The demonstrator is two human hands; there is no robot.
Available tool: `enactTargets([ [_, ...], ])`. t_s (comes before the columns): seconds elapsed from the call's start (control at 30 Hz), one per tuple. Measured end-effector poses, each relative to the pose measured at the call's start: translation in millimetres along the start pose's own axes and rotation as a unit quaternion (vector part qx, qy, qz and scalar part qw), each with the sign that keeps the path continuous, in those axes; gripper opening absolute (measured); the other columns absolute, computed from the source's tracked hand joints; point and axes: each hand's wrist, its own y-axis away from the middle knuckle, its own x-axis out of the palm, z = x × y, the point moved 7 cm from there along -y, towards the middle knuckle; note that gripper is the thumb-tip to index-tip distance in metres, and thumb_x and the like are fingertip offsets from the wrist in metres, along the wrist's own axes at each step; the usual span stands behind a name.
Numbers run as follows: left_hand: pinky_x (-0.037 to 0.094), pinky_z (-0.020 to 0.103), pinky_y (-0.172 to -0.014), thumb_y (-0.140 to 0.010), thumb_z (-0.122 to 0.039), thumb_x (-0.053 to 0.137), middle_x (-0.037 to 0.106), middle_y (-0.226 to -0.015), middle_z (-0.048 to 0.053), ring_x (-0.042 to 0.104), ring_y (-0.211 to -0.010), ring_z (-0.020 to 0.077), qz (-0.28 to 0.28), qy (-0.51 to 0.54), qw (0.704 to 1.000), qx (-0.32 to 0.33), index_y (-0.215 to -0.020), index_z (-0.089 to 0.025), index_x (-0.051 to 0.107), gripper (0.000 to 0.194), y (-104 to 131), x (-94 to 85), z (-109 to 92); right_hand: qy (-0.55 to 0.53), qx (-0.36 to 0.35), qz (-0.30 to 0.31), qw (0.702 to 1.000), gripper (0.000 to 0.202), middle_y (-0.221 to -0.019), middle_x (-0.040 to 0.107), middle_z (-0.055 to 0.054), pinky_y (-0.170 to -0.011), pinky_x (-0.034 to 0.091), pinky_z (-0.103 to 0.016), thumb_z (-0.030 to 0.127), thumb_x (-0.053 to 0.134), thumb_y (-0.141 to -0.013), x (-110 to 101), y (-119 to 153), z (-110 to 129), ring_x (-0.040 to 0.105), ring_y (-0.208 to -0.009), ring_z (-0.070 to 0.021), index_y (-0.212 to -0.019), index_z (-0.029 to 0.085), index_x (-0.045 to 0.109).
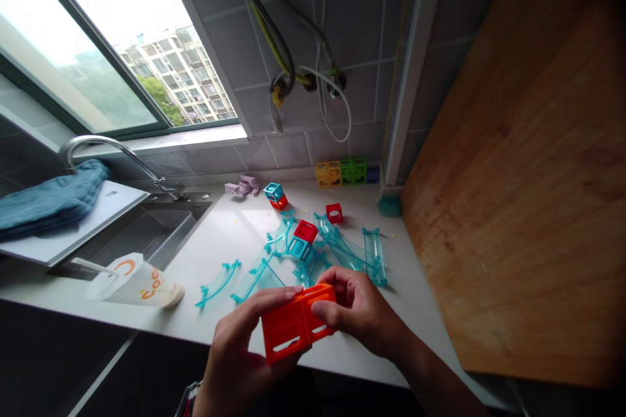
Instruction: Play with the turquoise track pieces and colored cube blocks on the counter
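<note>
A pair of joined orange-red toy blocks [288, 324] with cut-out windows is held up over the counter's front edge. My left hand [239, 342] grips the block pair from the left, fingers along its top and underside. On the right end, my right hand [359, 313] pinches it, thumb on the near face and fingers behind. Just beyond lie clear teal track pieces [349, 251] in a loose heap, with a red block [306, 230] on top. Another small red block [334, 212] sits behind them. A teal-and-red block stack [276, 195] stands further left.
At left are a lidded drink cup [147, 283] with a straw, a sink [171, 234] and a white board [117, 199] bearing a blue cloth [53, 199]. Yellow and green blocks [341, 172] line the back wall. A wooden panel [518, 195] rises on the right.
</note>
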Motion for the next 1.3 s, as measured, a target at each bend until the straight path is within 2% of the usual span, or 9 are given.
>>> enactTargets([
  [0.43, 0.062, 0.037, -0.084, -0.066, -0.002, 0.083, 0.074, -0.114, 0.010, 0.073, -0.104, 0.0323, -0.043, 0.086, 0.994, -0.058, -0.123, -0.029, 0.068, 0.065, 9, 0.7, 7, 0.054, 0.000, 0.013, 0.998, 0.040, -0.089, 0.067, -0.001, -0.067, 0.048, -0.025, 0.043, 0.084, -0.080, 1, 4, -4, 0.060, -0.076, -0.0147, -0.104, 0.019, 0.062],
  [0.53, 0.060, 0.036, -0.089, -0.069, -0.006, 0.084, 0.072, -0.118, 0.010, 0.070, -0.110, 0.0321, -0.070, 0.100, 0.989, -0.084, -0.120, -0.029, 0.069, 0.058, 13, -1.1, 14, 0.115, -0.004, 0.040, 0.993, 0.068, -0.116, 0.067, -0.005, -0.079, 0.054, -0.031, 0.038, 0.092, -0.069, 0, 8, 8, 0.067, -0.095, -0.0211, -0.128, 0.028, 0.059],
  [0.6, 0.060, 0.035, -0.090, -0.070, -0.013, 0.087, 0.072, -0.118, 0.010, 0.071, -0.109, 0.0316, -0.072, 0.131, 0.981, -0.122, -0.122, -0.028, 0.068, 0.057, 18, 0.7, 24, 0.167, -0.045, 0.062, 0.983, 0.085, -0.131, 0.063, -0.005, -0.091, 0.054, -0.036, 0.032, 0.097, -0.061, 3, 11, 19, 0.066, -0.108, -0.0245, -0.136, 0.033, 0.056],
  [0.8, 0.057, 0.047, -0.098, -0.065, -0.069, 0.084, 0.062, -0.141, 0.019, 0.060, -0.128, 0.0427, -0.015, 0.333, 0.930, -0.155, -0.134, -0.025, 0.061, 0.085, -3, 8.3, 50, 0.152, -0.137, 0.013, 0.979, 0.048, -0.116, 0.068, -0.006, -0.089, 0.055, -0.035, 0.029, 0.090, -0.073, 0, 11, 34, 0.067, -0.104, -0.0243, -0.114, 0.025, 0.065],
  [0.87, 0.055, 0.049, -0.099, -0.080, -0.076, 0.066, 0.057, -0.147, 0.019, 0.056, -0.133, 0.0406, -0.075, 0.340, 0.924, -0.157, -0.135, -0.025, 0.058, 0.076, -31, -4.6, 76, 0.093, -0.120, -0.014, 0.988, 0.045, -0.109, 0.069, -0.004, -0.083, 0.056, -0.032, 0.032, 0.088, -0.076, -4, 10, 31, 0.068, -0.097, -0.0220, -0.112, 0.024, 0.062],
  [0.93, 0.055, 0.046, -0.099, -0.088, -0.055, 0.071, 0.060, -0.144, 0.017, 0.061, -0.128, 0.0345, -0.122, 0.242, 0.943, -0.193, -0.132, -0.024, 0.056, 0.056, -65, -16.8, 117, 0.041, -0.106, -0.035, 0.993, 0.042, -0.103, 0.069, -0.003, -0.079, 0.056, -0.029, 0.035, 0.086, -0.079, -8, 10, 30, 0.068, -0.091, -0.0197, -0.110, 0.024, 0.059],
  [1.03, 0.052, 0.043, -0.103, -0.079, -0.045, 0.080, 0.056, -0.146, 0.019, 0.062, -0.127, 0.0306, -0.154, 0.038, 0.948, -0.277, -0.138, -0.019, 0.047, 0.073, -115, -28.8, 191, -0.009, -0.087, -0.080, 0.993, 0.044, -0.098, 0.068, -0.001, -0.076, 0.055, -0.028, 0.041, 0.085, -0.080, -10, 11, 30, 0.067, -0.086, -0.0178, -0.108, 0.024, 0.056],
  [1.13, 0.047, 0.049, -0.107, -0.068, -0.034, 0.089, 0.049, -0.149, 0.030, 0.052, -0.136, 0.0385, -0.143, -0.007, 0.932, -0.332, -0.141, -0.010, 0.043, 0.090, -151, -23.2, 255, -0.030, -0.070, -0.107, 0.991, 0.044, -0.096, 0.068, -0.001, -0.078, 0.055, -0.028, 0.046, 0.083, -0.080, -8, 15, 29, 0.066, -0.087, -0.0186, -0.107, 0.023, 0.057],
  [1.3, 0.045, 0.044, -0.109, -0.064, -0.022, 0.092, 0.060, -0.140, 0.021, 0.053, -0.136, 0.0337, -0.119, -0.024, 0.927, -0.355, -0.135, -0.013, 0.051, 0.083, -167, -5.1, 300, -0.045, -0.052, -0.117, 0.991, 0.052, -0.103, 0.072, -0.004, -0.086, 0.055, -0.033, 0.047, 0.085, -0.077, -4, 17, 25, 0.068, -0.095, -0.0224, -0.114, 0.023, 0.057],
])
